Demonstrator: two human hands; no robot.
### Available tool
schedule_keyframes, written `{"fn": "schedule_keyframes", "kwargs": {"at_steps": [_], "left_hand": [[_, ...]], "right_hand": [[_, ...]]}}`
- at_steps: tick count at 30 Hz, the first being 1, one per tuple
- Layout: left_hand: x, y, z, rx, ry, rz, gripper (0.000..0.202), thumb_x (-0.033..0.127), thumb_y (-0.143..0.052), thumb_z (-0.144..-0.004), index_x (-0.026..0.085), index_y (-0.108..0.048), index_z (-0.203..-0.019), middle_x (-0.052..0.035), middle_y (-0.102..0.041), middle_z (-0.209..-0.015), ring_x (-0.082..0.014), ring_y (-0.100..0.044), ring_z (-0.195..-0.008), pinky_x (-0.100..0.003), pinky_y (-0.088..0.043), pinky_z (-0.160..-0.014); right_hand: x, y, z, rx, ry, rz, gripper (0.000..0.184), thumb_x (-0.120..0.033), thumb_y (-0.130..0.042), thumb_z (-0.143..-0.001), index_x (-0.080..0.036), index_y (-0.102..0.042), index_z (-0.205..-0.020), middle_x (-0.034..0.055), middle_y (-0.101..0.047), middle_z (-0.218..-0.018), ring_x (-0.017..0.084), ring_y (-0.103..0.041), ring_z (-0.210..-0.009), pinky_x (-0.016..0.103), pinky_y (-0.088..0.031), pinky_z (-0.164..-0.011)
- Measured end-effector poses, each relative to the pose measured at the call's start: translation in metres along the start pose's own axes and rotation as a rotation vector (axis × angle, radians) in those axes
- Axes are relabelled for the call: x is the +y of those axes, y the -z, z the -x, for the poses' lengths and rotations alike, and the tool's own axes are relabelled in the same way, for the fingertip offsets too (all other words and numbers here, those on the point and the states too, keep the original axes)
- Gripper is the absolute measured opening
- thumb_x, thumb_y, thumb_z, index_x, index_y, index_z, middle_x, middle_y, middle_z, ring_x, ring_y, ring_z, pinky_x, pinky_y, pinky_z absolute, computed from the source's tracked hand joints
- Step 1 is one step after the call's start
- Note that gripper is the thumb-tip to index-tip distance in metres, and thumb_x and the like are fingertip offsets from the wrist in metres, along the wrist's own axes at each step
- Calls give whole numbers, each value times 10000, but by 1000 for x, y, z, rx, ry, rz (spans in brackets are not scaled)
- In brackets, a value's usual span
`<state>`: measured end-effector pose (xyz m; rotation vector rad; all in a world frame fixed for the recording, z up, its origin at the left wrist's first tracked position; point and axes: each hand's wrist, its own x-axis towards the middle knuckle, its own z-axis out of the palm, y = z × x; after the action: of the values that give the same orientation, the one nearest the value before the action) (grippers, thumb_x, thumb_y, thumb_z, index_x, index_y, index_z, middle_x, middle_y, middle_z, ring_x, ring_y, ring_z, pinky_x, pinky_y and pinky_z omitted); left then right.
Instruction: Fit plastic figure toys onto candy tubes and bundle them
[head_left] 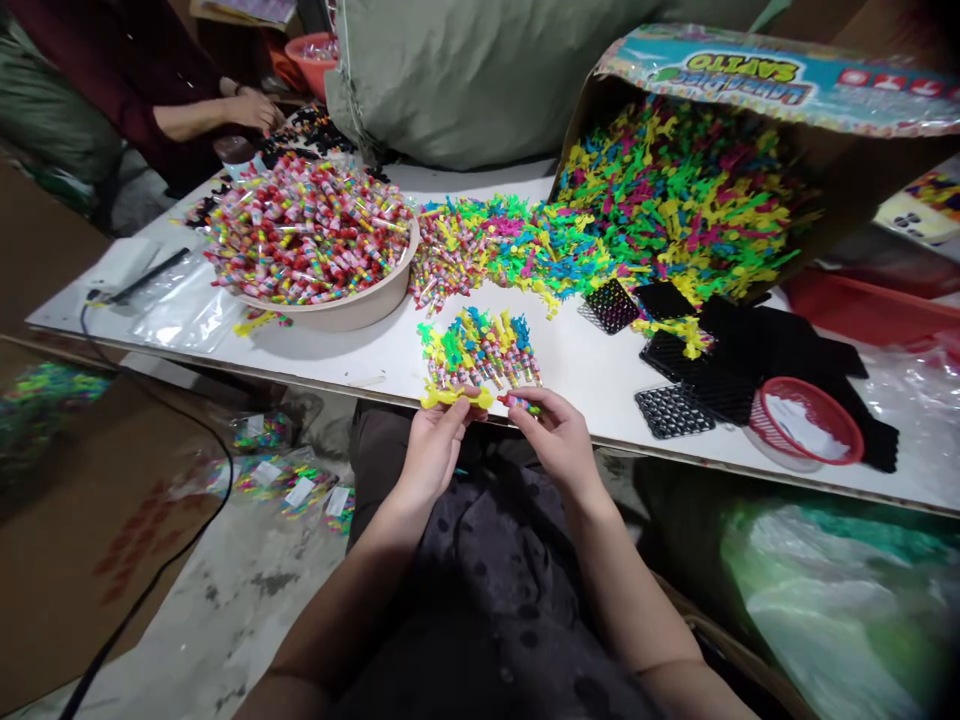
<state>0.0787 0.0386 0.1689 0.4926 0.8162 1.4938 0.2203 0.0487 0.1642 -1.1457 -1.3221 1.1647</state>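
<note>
My left hand (437, 445) is closed on a yellow plastic figure (442, 396) at the table's front edge. Between the thumb and fingers of my right hand (556, 435) is a small tube with a red tip (517, 403), its end turned toward the yellow figure; a small gap seems to lie between them. Just beyond my hands, a row of tubes topped with coloured figures (480, 345) lies on the white table (352, 350). Farther back are loose tubes (446, 265) and a spread of loose figures (547, 245).
A beige basin (367, 305) heaped with tubes stands left. At the back right, a cardboard box (750, 85) spills coloured figures. Black mesh pieces (675, 410) and a red basket (817, 420) lie right. A co-worker's hand (255, 108) is at the far left. Packed bags (300, 490) lie below.
</note>
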Motion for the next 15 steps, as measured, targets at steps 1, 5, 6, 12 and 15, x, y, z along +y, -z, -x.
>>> {"fn": "schedule_keyframes", "kwargs": {"at_steps": [1, 5, 6, 12, 15], "left_hand": [[0, 0, 0, -8, -1, -6, 182, 276, -745, -621, 172, -694, -762, 5, -662, -743, -79, -588, -652, -196, -480, -660], [0, -2, 1, -34, 1, -31, 182, 288, -744, -623, 178, -694, -759, 10, -656, -725, -75, -581, -636, -195, -481, -655], [0, -2, 1, -35, 3, -36, 184, 289, -746, -620, 179, -694, -758, 10, -655, -722, -76, -582, -634, -196, -482, -653], [3, -2, -1, -35, 69, -74, 219, 302, -770, -581, 169, -690, -736, 19, -653, -704, -68, -589, -611, -173, -476, -637], [4, 1, -3, -57, 127, -103, 238, 312, -773, -575, 163, -686, -738, 23, -647, -679, -60, -583, -584, -161, -466, -618]], "right_hand": [[0, 1, 0, 1, 1, -1, 178, -297, -636, -736, -218, -641, -896, 34, -657, -911, 169, -598, -853, 279, -488, -715], [1, 3, 0, -13, 13, -4, 167, -284, -643, -730, -223, -647, -886, 31, -659, -915, 166, -600, -845, 275, -484, -710], [2, 3, 0, -17, 18, -4, 164, -280, -643, -731, -223, -647, -884, 32, -658, -916, 165, -600, -844, 275, -483, -709], [-2, 9, 1, -49, 91, 94, 152, -285, -606, -770, -224, -638, -905, 39, -646, -923, 167, -595, -848, 278, -481, -702], [-6, 14, 1, -76, 176, 232, 151, -287, -574, -797, -224, -634, -920, 44, -637, -908, 166, -586, -838, 280, -477, -689]]}}
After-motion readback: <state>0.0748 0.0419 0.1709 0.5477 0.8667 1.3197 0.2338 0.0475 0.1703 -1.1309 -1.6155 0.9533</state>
